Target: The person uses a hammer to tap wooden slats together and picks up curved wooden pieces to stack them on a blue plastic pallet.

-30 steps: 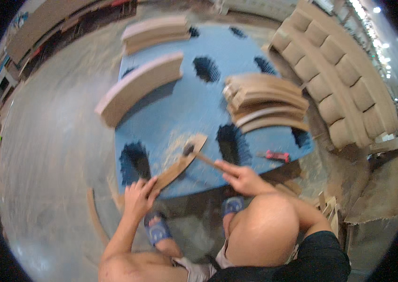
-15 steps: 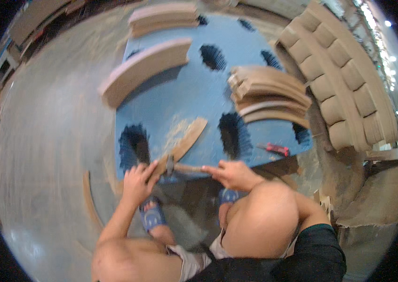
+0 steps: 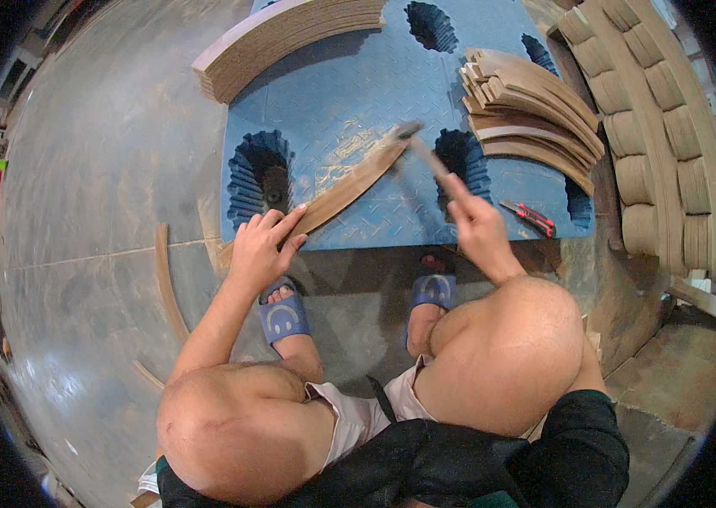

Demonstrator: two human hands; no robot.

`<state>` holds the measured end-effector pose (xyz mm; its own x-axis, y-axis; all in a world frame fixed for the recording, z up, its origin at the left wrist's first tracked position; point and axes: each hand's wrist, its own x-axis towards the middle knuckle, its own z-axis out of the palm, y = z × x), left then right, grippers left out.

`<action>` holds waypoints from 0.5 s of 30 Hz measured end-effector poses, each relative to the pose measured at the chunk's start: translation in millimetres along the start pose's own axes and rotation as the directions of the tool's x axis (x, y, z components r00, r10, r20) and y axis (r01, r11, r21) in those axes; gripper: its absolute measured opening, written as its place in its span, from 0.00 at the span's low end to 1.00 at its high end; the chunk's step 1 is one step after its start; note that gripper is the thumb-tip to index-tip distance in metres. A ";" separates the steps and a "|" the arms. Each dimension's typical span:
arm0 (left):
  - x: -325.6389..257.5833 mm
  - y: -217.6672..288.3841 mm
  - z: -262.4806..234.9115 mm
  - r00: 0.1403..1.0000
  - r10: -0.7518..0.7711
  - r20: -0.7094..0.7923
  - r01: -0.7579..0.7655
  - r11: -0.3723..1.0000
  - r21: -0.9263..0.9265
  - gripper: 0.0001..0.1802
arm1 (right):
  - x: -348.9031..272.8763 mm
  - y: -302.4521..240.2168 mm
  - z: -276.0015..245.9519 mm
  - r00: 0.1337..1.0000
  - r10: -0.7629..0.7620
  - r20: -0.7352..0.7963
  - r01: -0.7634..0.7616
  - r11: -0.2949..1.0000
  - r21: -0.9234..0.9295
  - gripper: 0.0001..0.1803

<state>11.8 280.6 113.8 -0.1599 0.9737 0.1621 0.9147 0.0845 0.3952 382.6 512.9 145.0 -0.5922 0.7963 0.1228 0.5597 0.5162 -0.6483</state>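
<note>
My left hand grips the near end of a curved wooden strip, which lies slantwise on a blue plastic pallet. In my right hand is a hammer, held by its wooden handle. The hammer's dark head is at the strip's far end; whether it touches the wood I cannot tell. Pale shavings lie on the pallet beside the strip.
A stack of curved wooden pieces sits at the pallet's right, with a red utility knife nearer me. Another curved stack is at the far left. Bundled wood pieces stand at right. A thin curved offcut lies on the floor.
The hammer has moved from the strip's near end, by my left hand, away to its far end. My left hand still holds the strip. The whole view has shifted.
</note>
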 end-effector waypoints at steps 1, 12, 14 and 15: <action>0.3 1.0 0.1 1.000 -0.008 0.008 0.008 1.000 -0.007 0.32 | 5.6 3.6 -9.5 0.988 0.150 -0.043 -0.150 0.989 0.016 0.29; 0.9 -5.4 -4.1 0.999 -0.015 0.044 0.017 0.999 -0.037 0.32 | 11.4 9.0 -29.3 0.742 0.208 0.638 -0.647 0.471 0.599 0.23; 0.1 -5.2 -5.5 1.000 -0.007 0.030 0.008 0.999 -0.036 0.32 | 19.8 22.5 -15.7 0.776 0.235 0.585 -0.608 0.526 0.595 0.22; -0.6 -4.8 -6.5 0.999 -0.015 0.035 0.016 0.999 -0.038 0.32 | 27.8 30.0 -11.7 0.785 0.248 0.568 -0.596 0.554 0.581 0.21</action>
<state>5.1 278.3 117.7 -0.1603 0.9792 0.1243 0.8973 0.0921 0.4316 389.8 554.3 137.7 -0.6553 0.5739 -0.4911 0.3259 -0.3718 -0.8692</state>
